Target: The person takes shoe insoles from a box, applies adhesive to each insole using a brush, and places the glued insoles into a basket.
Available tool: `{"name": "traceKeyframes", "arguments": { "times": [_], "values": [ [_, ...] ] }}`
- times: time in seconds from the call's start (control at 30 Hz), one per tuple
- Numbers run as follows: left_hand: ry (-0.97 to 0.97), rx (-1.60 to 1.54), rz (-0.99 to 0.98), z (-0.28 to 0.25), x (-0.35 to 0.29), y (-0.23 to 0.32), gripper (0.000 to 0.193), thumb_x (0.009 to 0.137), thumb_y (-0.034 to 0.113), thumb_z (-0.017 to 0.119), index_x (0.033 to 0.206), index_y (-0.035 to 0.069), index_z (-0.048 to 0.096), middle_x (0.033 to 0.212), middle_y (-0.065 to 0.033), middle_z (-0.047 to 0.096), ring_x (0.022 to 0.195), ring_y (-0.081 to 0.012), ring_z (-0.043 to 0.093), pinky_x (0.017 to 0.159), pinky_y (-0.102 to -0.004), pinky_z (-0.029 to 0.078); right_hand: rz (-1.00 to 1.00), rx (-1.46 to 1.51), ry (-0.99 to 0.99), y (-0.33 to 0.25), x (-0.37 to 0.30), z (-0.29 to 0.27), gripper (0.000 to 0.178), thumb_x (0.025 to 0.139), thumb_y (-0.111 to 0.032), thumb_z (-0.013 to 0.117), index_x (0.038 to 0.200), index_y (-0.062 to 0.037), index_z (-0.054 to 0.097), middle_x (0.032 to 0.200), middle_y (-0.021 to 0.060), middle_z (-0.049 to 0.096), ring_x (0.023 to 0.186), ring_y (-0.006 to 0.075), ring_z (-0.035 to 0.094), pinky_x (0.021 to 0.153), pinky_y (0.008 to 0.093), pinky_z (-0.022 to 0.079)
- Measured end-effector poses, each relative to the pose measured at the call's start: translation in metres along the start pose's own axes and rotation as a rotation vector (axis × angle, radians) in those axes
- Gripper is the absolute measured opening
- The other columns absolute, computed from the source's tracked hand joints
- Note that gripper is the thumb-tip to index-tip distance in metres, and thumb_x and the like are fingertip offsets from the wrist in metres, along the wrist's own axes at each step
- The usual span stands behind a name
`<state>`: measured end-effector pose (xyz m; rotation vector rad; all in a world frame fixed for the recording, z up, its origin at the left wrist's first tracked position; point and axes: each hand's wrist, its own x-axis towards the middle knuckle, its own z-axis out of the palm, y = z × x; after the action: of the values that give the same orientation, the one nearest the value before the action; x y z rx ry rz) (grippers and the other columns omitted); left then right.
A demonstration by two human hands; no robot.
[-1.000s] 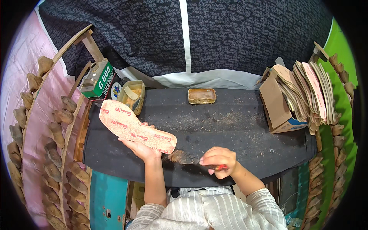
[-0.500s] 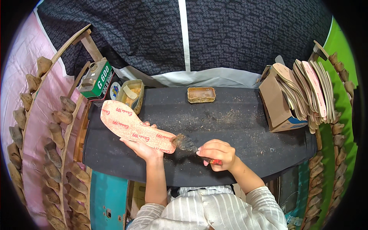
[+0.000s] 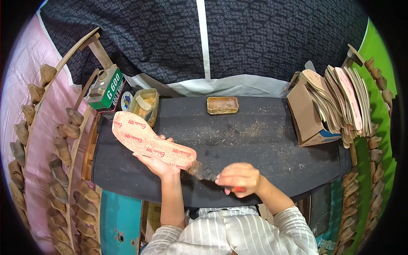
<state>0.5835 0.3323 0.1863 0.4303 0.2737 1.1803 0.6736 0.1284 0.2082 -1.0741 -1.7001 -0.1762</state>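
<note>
A pinkish insole board (image 3: 146,138) with red print lies tilted across my left hand (image 3: 163,165), which grips it from beneath and along its near edge. My right hand (image 3: 240,179) is closed around the red handle of a brush (image 3: 203,171). The brush's dark, worn bristles meet the lower right end of the insole board, at its near edge. Some blur covers the bristles and the fingers of that hand.
On the black table (image 3: 272,165) stands a small amber tray (image 3: 222,105). A container (image 3: 154,111) and a green metal can (image 3: 104,91) sit far left. At right, a cardboard box (image 3: 304,121) holds stacked insole boards (image 3: 340,100). Racks of shoe lasts (image 3: 61,151) flank both sides.
My right hand and the brush have moved slightly down, so the bristles have slid to the near edge of the insole board's end. The board has barely shifted in my left hand.
</note>
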Motion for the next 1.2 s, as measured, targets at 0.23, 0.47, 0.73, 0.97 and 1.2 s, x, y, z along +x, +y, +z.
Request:
{"name": "traceKeyframes", "arguments": {
  "times": [0.23,0.47,0.73,0.97,1.2],
  "values": [
    [-0.057,0.036,-0.045,-0.012,0.004,-0.007,0.070,0.091,0.068,0.025,0.136,0.016,0.035,0.098,-0.0089,0.053,0.081,-0.0215,0.054,0.071,-0.0405,0.049,-0.010,-0.015,-0.004,-0.004,-0.002,0.007,0.032,0.057,0.000,0.072,0.089,0.0010,0.070,0.084,0.0096,0.066,0.072,0.0242,0.065,0.065,0.0320,0.055],
    [-0.051,0.013,-0.082,-0.004,-0.001,-0.008,0.067,0.092,0.066,0.026,0.134,0.015,0.037,0.097,-0.0093,0.053,0.081,-0.0216,0.055,0.069,-0.0398,0.049,0.142,-0.414,0.245,0.014,0.000,-0.017,0.034,0.057,0.002,0.074,0.090,-0.0004,0.067,0.087,0.0110,0.064,0.076,0.0263,0.065,0.066,0.0331,0.054],
    [-0.207,0.042,-0.405,0.015,-0.021,-0.013,0.057,0.096,0.054,0.028,0.123,0.007,0.047,0.101,-0.0114,0.060,0.085,-0.0235,0.060,0.074,-0.0398,0.051,0.067,-0.364,0.291,0.002,0.019,-0.011,0.020,0.076,-0.014,0.073,0.089,-0.0003,0.067,0.086,0.0113,0.064,0.073,0.0254,0.065,0.064,0.0329,0.054],
    [-0.388,0.028,-0.551,0.001,-0.024,-0.025,0.057,0.096,0.050,0.026,0.117,0.004,0.052,0.095,-0.0163,0.063,0.085,-0.0272,0.062,0.075,-0.0424,0.052,-0.149,-0.381,0.079,0.010,0.030,0.003,0.024,0.067,-0.007,0.073,0.091,-0.0020,0.070,0.090,0.0078,0.065,0.077,0.0225,0.066,0.064,0.0300,0.056],
    [-0.367,0.068,-0.531,-0.004,-0.020,-0.019,0.059,0.095,0.050,0.027,0.122,0.003,0.050,0.095,-0.0153,0.062,0.083,-0.0255,0.061,0.076,-0.0425,0.052,-0.070,-0.116,-0.066,0.000,0.019,-0.006,0.023,0.067,-0.006,0.074,0.089,-0.0012,0.070,0.091,0.0088,0.066,0.075,0.0220,0.067,0.061,0.0297,0.055]
  ]
}}
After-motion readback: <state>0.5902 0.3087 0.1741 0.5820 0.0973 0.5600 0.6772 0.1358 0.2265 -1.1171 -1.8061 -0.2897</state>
